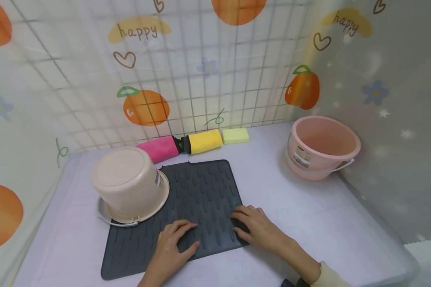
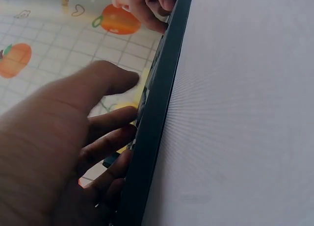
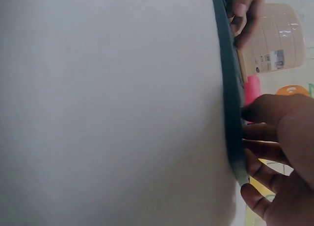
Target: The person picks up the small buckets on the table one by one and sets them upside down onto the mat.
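Observation:
A dark grey ridged drying mat [image 1: 201, 207] lies flat on the table. On its near part rests my left hand [image 1: 170, 247], fingers bent loosely and thumb apart, with nothing between them. My right hand [image 1: 260, 231] is at the mat's right edge, its fingertips touching the surface near the corner. In the left wrist view the left fingers [image 2: 113, 123] meet the mat just past its front rim [image 2: 152, 118]. The right wrist view has the right fingers [image 3: 262, 152] along the rim, one of them at the corner. An upside-down beige bucket [image 1: 125, 183] overlaps the mat's left side.
Behind the mat lie a pink rolled cloth [image 1: 161, 148], a yellow rolled cloth [image 1: 205, 141] and a pale yellow sponge [image 1: 235, 136]. A pink bucket [image 1: 319, 149] stands upright at the back right. A printed curtain [image 1: 201, 52] over a wire grid bounds the table's back.

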`<state>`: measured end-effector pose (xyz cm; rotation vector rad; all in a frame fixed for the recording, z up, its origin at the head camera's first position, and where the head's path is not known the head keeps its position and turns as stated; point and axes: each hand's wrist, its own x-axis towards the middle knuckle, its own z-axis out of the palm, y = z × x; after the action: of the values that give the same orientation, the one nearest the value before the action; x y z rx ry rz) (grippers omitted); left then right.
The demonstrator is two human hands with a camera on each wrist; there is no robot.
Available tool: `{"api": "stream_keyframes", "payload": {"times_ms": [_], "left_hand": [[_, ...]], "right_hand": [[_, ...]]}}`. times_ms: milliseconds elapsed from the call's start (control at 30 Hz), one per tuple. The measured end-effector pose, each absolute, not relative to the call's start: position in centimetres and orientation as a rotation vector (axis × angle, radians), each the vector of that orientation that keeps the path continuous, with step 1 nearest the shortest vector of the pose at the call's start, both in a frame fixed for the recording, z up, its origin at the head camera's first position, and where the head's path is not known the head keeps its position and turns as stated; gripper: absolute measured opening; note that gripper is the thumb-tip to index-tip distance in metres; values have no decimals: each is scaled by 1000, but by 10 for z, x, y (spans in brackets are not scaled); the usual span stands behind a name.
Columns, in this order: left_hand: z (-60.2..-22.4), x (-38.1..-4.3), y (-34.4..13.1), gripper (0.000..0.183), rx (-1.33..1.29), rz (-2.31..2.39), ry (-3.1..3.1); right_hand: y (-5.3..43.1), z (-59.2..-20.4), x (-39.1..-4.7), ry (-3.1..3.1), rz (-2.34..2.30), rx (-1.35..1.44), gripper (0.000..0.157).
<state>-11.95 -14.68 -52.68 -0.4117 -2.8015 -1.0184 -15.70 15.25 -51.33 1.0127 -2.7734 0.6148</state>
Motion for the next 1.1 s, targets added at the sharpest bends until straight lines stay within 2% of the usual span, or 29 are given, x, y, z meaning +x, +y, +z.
{"api": "stream_keyframes", "payload": {"times_ms": [200,433,1100], "left_hand": [[-528,-120,-152,46,-425,-1008,-2823],[-529,-120,-152,47,-392,-1049,-2857],[-534,-118,-154,44,-456,-1023,-2827]], "right_hand": [[152,-497,-164,-2722,522,1075,32],[157,-478,-175,-2648,452,1006,26],[204,-430,-205,-2488,401,870,25]]}}
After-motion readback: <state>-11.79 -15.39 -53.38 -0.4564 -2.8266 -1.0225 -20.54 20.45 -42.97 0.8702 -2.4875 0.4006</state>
